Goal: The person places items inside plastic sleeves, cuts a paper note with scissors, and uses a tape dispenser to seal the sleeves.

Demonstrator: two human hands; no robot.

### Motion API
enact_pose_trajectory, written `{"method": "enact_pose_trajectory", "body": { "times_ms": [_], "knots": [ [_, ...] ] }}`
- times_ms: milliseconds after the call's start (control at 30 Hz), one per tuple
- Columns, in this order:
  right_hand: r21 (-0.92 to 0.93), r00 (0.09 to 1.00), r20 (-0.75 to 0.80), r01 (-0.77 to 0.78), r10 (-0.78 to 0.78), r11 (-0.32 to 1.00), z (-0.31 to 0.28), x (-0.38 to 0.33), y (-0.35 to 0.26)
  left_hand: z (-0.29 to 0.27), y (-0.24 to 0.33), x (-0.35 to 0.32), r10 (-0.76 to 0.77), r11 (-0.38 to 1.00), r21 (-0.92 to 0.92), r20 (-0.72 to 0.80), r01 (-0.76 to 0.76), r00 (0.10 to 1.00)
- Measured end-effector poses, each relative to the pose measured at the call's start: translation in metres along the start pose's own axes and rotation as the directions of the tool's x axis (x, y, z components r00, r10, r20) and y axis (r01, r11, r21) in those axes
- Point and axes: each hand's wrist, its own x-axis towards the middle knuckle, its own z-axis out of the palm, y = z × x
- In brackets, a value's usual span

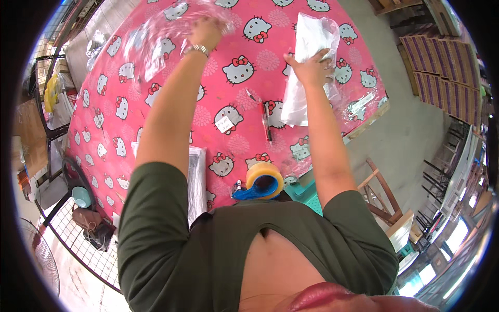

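At the far side of the pink patterned table cover [239, 47], my left hand [207, 34] is among crumpled clear plastic film [161, 31]. Both are smeared by motion, so its grip does not show. My right hand [312, 70] lies spread over a long white sheet in clear plastic wrapping [312, 36], to the right of the middle. Between my arms lie a red and black pen [265, 120] and a small white paper slip [223, 124]. Close to my body stands a blue tape dispenser with a roll of yellowish tape [266, 176].
A flat, clear-wrapped pack [197, 179] lies under my left forearm. A green plastic basket [306, 196] is at the table's near edge. Stacked brown cartons [442, 78] stand beyond at right, a wooden frame [382, 192] below them. A wire rack [78, 244] is at left.
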Motion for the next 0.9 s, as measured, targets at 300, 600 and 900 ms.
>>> {"method": "enact_pose_trajectory", "body": {
  "times_ms": [300,600,900],
  "knots": [
    [0.221,0.948,-0.279,0.218,-0.153,0.951,0.015,0.038,0.063,-0.041,0.05,-0.135,0.136,0.979,-0.146,-0.075,-0.146,0.988],
    [0.856,0.931,0.224,-0.047,-0.287,0.515,-0.072,-0.024,0.072,-0.06,0.078,-0.143,0.089,0.864,-0.501,0.25,0.051,0.964],
    [0.674,0.618,0.185,0.486,-0.764,0.556,-0.038,-0.07,0.059,-0.037,0.099,-0.126,0.365,0.476,-0.874,0.096,-0.097,0.926]
  ]
}}
